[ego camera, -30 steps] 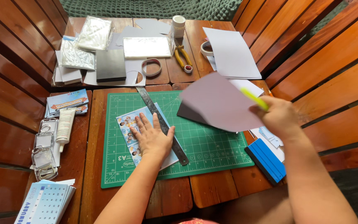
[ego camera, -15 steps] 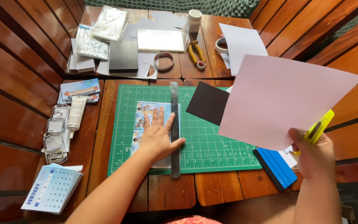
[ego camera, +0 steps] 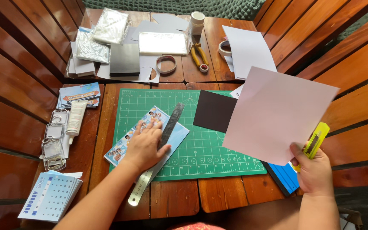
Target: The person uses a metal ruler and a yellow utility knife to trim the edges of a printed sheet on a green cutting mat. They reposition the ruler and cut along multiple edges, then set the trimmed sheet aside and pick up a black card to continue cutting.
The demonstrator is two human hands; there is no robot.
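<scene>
Green cutting mat lies across the middle of your slatted wooden table, and most of what you handle sits on it. Your left hand is spread flat, palm down, pressing one printed photo sheet onto the mat, with one steel ruler running slantwise just under your fingertips and off the mat's near edge. Your right hand is closed around two things at once: one large pale pink sheet of paper, held up off the table by its lower corner, and one yellow utility knife tucked against the palm. One dark brown card lies on the mat, its right side hidden behind the pink sheet. One blue block sits at the mat's right corner, below your right hand.

At the far side you have one pair of yellow-handled pliers, two tape rolls, one small white jar and one white sheet. On your left lie one white tube, a row of three clear metal-framed cases and one stack of calendar cards.

Wooden slats of the same reddish brown rise on both sides of the table.
</scene>
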